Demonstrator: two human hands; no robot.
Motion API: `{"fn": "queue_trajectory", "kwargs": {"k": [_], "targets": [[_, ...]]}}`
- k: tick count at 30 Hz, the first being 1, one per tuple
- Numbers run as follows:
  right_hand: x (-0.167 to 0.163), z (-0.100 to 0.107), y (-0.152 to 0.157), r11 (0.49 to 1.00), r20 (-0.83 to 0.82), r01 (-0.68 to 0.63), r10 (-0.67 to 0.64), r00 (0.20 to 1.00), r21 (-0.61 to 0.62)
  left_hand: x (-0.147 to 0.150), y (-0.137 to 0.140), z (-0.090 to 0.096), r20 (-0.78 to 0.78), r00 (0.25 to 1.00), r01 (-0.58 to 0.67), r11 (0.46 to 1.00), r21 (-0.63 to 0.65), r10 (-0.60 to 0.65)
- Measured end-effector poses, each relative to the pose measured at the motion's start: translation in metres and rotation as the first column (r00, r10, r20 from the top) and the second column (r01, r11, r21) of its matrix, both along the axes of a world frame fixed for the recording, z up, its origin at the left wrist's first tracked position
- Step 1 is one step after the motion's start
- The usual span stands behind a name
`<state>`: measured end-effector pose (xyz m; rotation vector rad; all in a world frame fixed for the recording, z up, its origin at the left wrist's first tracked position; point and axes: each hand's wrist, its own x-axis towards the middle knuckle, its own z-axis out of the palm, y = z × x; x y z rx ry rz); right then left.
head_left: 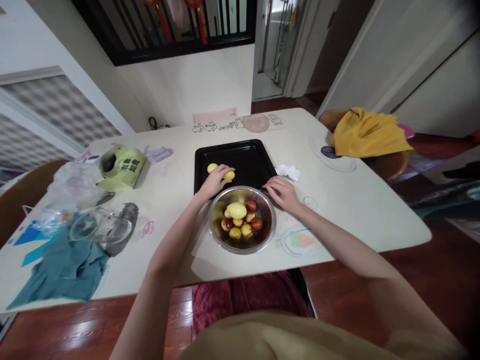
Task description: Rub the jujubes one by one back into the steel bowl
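My left hand (215, 182) reaches over the black baking tray (243, 159), its fingers closed around a yellow lemon (229, 175). Beside those fingers, another lemon (212, 168) lies in the tray. My right hand (283, 192) is at the tray's front right corner, fingers bent together at the rim; their exact grip is partly hidden. Between my forearms stands a steel bowl (242, 248), close against the tray's front edge. It holds a pale yellow lemon (237, 210) and several jujubes (256, 223), some brown-red and some yellow-green.
A crumpled white tissue (288, 172) lies right of the tray. On the left are a green paper package (125, 166), plastic bags (75, 185), a clear plastic container (101, 226) and a teal cloth (63, 272). A yellow cloth (369, 134) hangs over a chair at right.
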<state>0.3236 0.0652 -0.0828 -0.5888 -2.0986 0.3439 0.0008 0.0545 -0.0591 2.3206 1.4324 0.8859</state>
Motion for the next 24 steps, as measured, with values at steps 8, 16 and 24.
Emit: {"fn": "queue_trajectory", "kwargs": {"k": [8,16,24], "targets": [[0.001,0.000,-0.001,1.000,-0.022,-0.001,0.001,1.000,-0.004,0.023,-0.034,0.066,0.111,0.992,0.055,0.995,0.082,-0.064],[0.000,0.002,-0.001,1.000,-0.019,0.016,-0.017,1.000,-0.026,0.072,-0.095,0.105,-0.156,0.926,0.346,0.938,-0.004,-0.343],[-0.001,0.005,-0.003,0.999,-0.025,0.018,-0.019,1.000,-0.029,0.091,-0.113,0.086,-0.308,0.844,0.428,0.898,-0.105,-0.438]]}}
